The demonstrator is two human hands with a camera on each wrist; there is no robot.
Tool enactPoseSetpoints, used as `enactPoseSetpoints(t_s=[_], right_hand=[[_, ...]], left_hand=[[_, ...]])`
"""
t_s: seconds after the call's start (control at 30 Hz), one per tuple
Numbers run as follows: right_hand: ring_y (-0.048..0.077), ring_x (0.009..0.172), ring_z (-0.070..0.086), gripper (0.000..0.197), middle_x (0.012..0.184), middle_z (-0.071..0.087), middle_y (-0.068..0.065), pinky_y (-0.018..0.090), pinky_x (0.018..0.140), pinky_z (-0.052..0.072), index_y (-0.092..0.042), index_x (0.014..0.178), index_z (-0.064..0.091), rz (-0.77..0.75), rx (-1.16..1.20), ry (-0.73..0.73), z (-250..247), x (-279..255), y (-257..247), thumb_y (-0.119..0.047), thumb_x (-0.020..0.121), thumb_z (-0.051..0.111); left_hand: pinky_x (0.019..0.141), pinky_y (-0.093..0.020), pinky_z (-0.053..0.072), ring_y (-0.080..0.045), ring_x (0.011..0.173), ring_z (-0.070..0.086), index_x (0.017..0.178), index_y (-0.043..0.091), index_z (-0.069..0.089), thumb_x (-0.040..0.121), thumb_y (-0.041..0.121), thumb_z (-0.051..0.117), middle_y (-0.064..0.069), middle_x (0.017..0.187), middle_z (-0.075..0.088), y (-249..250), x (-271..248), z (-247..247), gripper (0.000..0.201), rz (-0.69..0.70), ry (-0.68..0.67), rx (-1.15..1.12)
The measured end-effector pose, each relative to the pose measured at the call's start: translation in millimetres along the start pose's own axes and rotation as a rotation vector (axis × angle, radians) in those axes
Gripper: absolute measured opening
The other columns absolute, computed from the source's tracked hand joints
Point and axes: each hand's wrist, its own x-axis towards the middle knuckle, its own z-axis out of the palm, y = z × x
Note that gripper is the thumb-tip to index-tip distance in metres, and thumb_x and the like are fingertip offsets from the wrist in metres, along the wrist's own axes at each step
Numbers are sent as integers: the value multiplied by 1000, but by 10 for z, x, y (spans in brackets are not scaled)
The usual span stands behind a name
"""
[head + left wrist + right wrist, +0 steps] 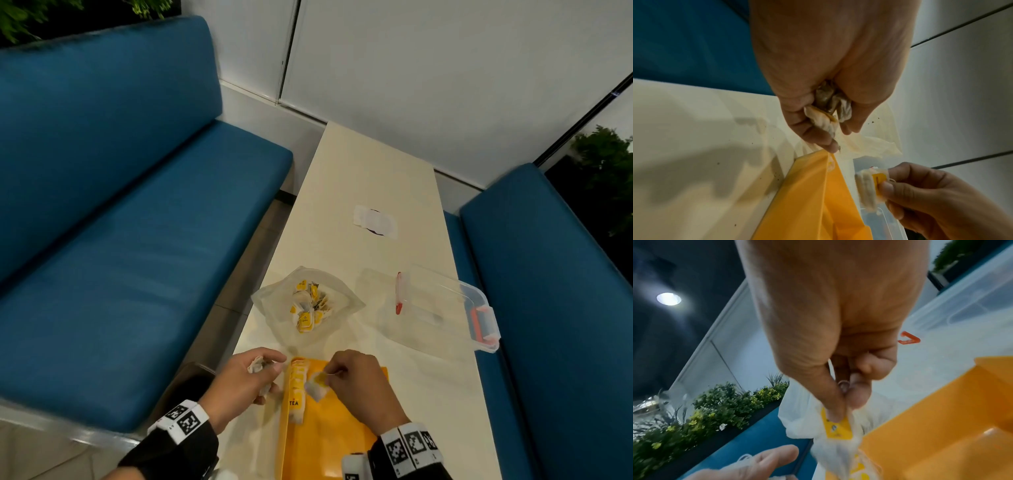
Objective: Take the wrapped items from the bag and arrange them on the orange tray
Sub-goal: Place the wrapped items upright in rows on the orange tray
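Observation:
The orange tray [335,442] lies at the table's near edge, with a row of wrapped tea bags [296,390] along its left side. My right hand [356,380] pinches one wrapped tea bag [317,385] by its yellow tag [836,428] just above the tray. My left hand [246,377] is curled round a bunch of wrapped tea bags [828,112] beside the tray's left rim. Behind the tray lies the clear plastic bag [305,305], open and with several yellow-tagged tea bags inside.
A clear plastic box [442,305] with red clips stands to the right of the bag. A white paper [375,221] lies farther along the cream table [363,171]. Blue benches [120,205] flank the table on both sides.

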Motion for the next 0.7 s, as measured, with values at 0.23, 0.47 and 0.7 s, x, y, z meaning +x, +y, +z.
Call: enactPoseSetpoints(t_s=[0.23,0.47,0.7], right_hand=[[5,82,64,20,88,69,-8,20,74,53,-36,76,68,-44,48,-40,-140,-7,-2,-18,82,76],[3,79,64,12,84,71,-6,17,71,49,-24,79,77,-76,371,-27,-130,1,-153,-13,80,76],[14,61,60,7,73,69,4,23,53,43,-13,92,75,83,718,3,-30,-39,-84,-13,85,76]], left_hand=[[65,-22,57,-14,84,73,101,36,80,87,25,81,9,105,74,107,42,59,18,109,-107,256],[78,-25,55,-4,88,65,81,54,74,78,40,86,10,92,66,198,117,212,19,259,-165,454],[73,-33,58,-9,77,67,77,28,75,81,39,84,7,87,67,126,193,198,15,286,-69,455]])
